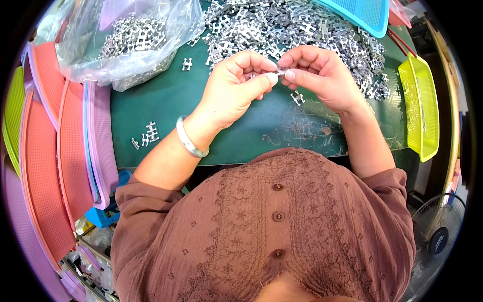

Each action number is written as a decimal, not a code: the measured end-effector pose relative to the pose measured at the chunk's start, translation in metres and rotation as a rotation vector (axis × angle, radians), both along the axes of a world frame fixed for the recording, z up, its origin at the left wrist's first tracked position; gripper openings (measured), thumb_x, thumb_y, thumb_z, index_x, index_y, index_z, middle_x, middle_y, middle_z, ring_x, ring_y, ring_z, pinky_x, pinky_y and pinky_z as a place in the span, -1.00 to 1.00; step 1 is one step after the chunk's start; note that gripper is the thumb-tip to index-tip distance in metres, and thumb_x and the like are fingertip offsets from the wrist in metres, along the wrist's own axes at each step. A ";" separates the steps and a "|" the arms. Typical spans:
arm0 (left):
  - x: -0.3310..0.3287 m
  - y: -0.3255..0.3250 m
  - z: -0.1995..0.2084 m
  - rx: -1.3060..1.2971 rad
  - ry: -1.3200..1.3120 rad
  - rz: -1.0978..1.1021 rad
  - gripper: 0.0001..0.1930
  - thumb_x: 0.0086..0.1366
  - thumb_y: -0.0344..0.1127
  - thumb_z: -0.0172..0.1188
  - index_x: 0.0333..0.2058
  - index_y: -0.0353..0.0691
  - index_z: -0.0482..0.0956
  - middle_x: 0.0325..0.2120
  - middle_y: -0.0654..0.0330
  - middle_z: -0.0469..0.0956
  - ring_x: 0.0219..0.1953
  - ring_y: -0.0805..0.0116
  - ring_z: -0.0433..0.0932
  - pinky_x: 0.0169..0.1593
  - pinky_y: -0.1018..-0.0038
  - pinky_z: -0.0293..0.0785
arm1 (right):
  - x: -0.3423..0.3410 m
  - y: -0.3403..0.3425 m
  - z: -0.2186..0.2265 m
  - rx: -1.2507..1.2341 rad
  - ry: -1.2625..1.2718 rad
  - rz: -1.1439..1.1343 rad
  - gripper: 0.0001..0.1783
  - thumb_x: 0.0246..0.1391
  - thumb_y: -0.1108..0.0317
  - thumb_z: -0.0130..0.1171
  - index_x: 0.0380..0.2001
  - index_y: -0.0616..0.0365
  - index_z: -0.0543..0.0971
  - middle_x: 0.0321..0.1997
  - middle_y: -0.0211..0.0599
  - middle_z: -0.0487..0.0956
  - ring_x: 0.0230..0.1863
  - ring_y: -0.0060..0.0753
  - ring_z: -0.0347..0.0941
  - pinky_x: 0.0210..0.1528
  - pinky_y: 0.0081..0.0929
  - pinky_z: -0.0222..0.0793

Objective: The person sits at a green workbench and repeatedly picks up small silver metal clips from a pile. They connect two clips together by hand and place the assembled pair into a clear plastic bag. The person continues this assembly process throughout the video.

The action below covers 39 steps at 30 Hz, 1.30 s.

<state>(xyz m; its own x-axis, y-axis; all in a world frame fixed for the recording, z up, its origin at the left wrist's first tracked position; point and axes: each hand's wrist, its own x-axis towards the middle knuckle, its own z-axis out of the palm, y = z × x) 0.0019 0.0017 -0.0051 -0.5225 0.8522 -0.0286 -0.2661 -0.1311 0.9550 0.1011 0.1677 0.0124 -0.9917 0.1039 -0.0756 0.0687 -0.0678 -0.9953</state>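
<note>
Left hand and right hand meet over green tabletop; fingers nearly closed, both pinching one small metal link, partly hidden; loose H-shaped link just below right hand; link pile beyond; clear plastic bag of links upper left; yellow-green basket at right table edge.

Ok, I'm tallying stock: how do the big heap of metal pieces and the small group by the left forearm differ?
The heap holds very many pieces; the small group only a few. The heap's pieces overlap thickly; the small group's lie in a thin, loose cluster. The heap lies across the far part of the green tabletop; the small group sits near its front edge. Both are silvery.
</note>
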 end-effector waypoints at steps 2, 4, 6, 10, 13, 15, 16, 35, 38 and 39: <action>0.001 0.000 0.000 0.001 0.012 0.009 -0.86 0.09 -0.52 0.15 -0.33 -0.28 0.47 -0.46 0.28 0.48 -0.48 0.60 0.40 -0.44 0.70 0.33 | 0.000 -0.001 0.002 -0.018 0.010 -0.004 -0.80 -0.07 0.54 0.11 -0.29 0.28 0.47 -0.40 -0.40 0.52 -0.36 -0.67 0.41 -0.27 -0.71 0.34; 0.001 0.001 -0.002 0.027 0.015 0.013 -0.83 0.07 -0.54 0.15 -0.31 -0.28 0.46 -0.44 0.28 0.46 -0.46 0.60 0.40 -0.43 0.70 0.34 | 0.000 -0.001 0.003 -0.006 0.023 -0.006 -0.79 -0.08 0.56 0.11 -0.29 0.28 0.48 -0.38 -0.40 0.51 -0.34 -0.67 0.41 -0.24 -0.70 0.34; 0.002 0.002 -0.003 0.051 0.033 0.028 -0.80 0.06 -0.55 0.16 -0.29 -0.28 0.44 -0.43 0.28 0.45 -0.44 0.60 0.40 -0.42 0.71 0.34 | 0.000 -0.001 0.002 0.003 0.032 -0.006 -0.79 -0.09 0.57 0.10 -0.28 0.28 0.48 -0.37 -0.40 0.51 -0.32 -0.66 0.41 -0.22 -0.70 0.34; 0.005 0.003 -0.002 0.064 0.052 0.063 -0.74 0.05 -0.56 0.17 -0.24 -0.29 0.42 -0.42 0.28 0.43 -0.41 0.59 0.40 -0.42 0.72 0.34 | -0.001 -0.002 0.001 0.013 0.056 -0.005 -0.78 -0.08 0.57 0.10 -0.27 0.27 0.48 -0.36 -0.40 0.51 -0.30 -0.65 0.42 -0.20 -0.69 0.34; 0.005 0.003 -0.002 0.055 0.027 0.048 -0.74 0.05 -0.56 0.15 -0.22 -0.30 0.42 -0.44 0.29 0.43 -0.42 0.59 0.39 -0.41 0.71 0.34 | -0.001 -0.002 0.002 0.024 0.084 -0.003 -0.78 -0.08 0.58 0.09 -0.27 0.28 0.47 -0.37 -0.42 0.51 -0.30 -0.63 0.42 -0.19 -0.68 0.34; 0.004 0.003 -0.002 0.019 0.011 0.024 -0.75 0.07 -0.55 0.11 -0.21 -0.30 0.44 -0.46 0.29 0.43 -0.44 0.59 0.39 -0.40 0.70 0.34 | 0.000 -0.002 0.002 0.028 0.098 -0.024 -0.78 -0.09 0.58 0.09 -0.28 0.27 0.47 -0.39 -0.42 0.50 -0.32 -0.63 0.42 -0.20 -0.67 0.34; 0.003 0.001 -0.001 -0.016 0.000 0.008 -0.75 0.08 -0.54 0.09 -0.21 -0.31 0.44 -0.46 0.29 0.44 -0.45 0.59 0.39 -0.40 0.69 0.34 | 0.000 -0.003 0.003 0.028 0.100 -0.047 -0.79 -0.09 0.58 0.09 -0.29 0.27 0.48 -0.41 -0.43 0.50 -0.33 -0.64 0.41 -0.22 -0.67 0.34; -0.006 -0.003 0.002 -0.127 -0.439 -0.141 -0.89 0.14 -0.39 -0.03 -0.35 -0.23 0.41 -0.44 0.16 0.46 -0.48 0.45 0.44 -0.48 0.63 0.35 | 0.009 0.010 0.017 1.149 0.201 0.259 -0.75 -0.39 0.43 0.21 -0.51 0.22 0.44 -0.44 -0.21 0.40 -0.30 -0.13 0.36 -0.28 -0.33 0.30; -0.001 -0.001 0.002 -0.249 -0.327 -0.109 -0.88 0.18 -0.32 0.01 -0.35 -0.22 0.44 -0.53 0.24 0.47 -0.53 0.51 0.43 -0.52 0.67 0.32 | 0.007 0.010 0.014 1.102 0.315 0.159 -0.74 -0.39 0.49 0.18 -0.49 0.23 0.40 -0.46 -0.24 0.36 -0.34 -0.17 0.32 -0.32 -0.40 0.28; -0.001 -0.001 0.003 -0.272 -0.318 -0.124 -0.87 0.19 -0.31 0.01 -0.35 -0.22 0.45 -0.53 0.25 0.47 -0.54 0.52 0.43 -0.53 0.67 0.32 | 0.007 0.010 0.014 1.085 0.315 0.148 -0.73 -0.39 0.49 0.18 -0.48 0.25 0.40 -0.44 -0.24 0.38 -0.35 -0.20 0.35 -0.31 -0.44 0.30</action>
